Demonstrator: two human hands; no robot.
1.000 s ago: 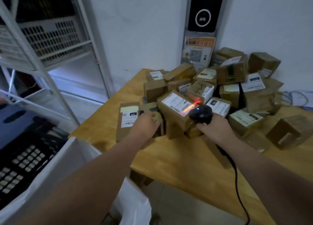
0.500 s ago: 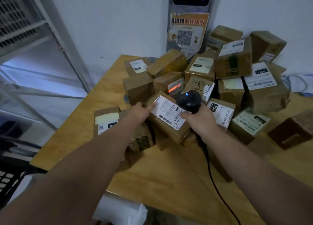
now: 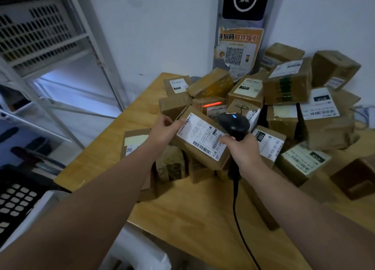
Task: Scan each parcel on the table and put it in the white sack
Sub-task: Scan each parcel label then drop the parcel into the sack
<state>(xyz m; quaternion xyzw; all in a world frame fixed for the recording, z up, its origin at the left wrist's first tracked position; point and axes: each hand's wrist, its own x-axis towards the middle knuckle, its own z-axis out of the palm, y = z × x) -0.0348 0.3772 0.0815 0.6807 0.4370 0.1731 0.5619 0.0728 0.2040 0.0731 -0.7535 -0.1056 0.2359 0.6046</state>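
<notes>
My left hand (image 3: 164,130) grips the left end of a brown parcel (image 3: 199,139) with a white barcode label, tilted and lifted off the pile. In my right hand (image 3: 242,150) is a black corded barcode scanner (image 3: 233,125), held just right of that label. Its red beam falls on a smaller box (image 3: 212,105) behind. Several more brown parcels (image 3: 288,84) are heaped across the back of the wooden table (image 3: 203,213). The white sack (image 3: 140,251) shows below the table's near edge.
A white metal rack (image 3: 60,52) stands to the left. A black perforated crate (image 3: 16,198) sits at lower left. On the wall behind the pile hang a QR-code poster (image 3: 237,50) and a dark device (image 3: 244,1). The scanner cable (image 3: 237,219) trails over the table's front.
My left hand has moved from a low parcel up to the labelled parcel and tilted it up. The scanner's red beam has shifted off that label onto a box behind.
</notes>
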